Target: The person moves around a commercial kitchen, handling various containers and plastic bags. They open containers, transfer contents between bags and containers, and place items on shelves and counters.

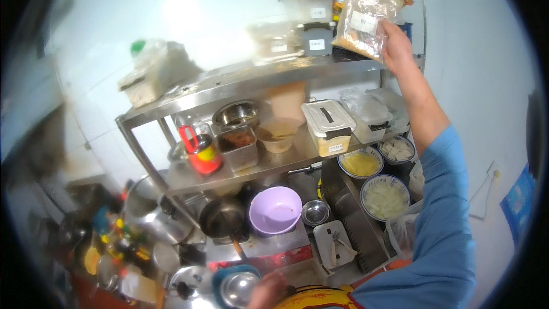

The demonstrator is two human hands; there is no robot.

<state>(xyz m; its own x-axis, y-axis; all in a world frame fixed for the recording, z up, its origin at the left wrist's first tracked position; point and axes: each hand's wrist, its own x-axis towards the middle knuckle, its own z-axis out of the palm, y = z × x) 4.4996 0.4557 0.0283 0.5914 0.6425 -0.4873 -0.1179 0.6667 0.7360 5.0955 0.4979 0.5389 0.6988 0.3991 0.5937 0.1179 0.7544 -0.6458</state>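
Observation:
At the top right, my right hand (395, 47) grips a clear plastic bag (354, 30) by its right side. The bag bears a white label and has tan, grainy contents at its bottom. It is raised in front of the right end of the steel upper shelf (274, 73). My left hand (269, 288) is low and blurred at the bottom edge. A shiny metal bowl (238, 288) lies just left of it, inside a teal basin (218, 277); whether the fingers touch the bowl cannot be made out.
Labelled plastic boxes (317, 38) stand on the upper shelf. The lower shelf carries a lidded box (328, 122), a steel container (238, 154) and a red bottle (205, 159). Below are a wok (221, 219), a purple basin (274, 210) and bowls of cut food (385, 197).

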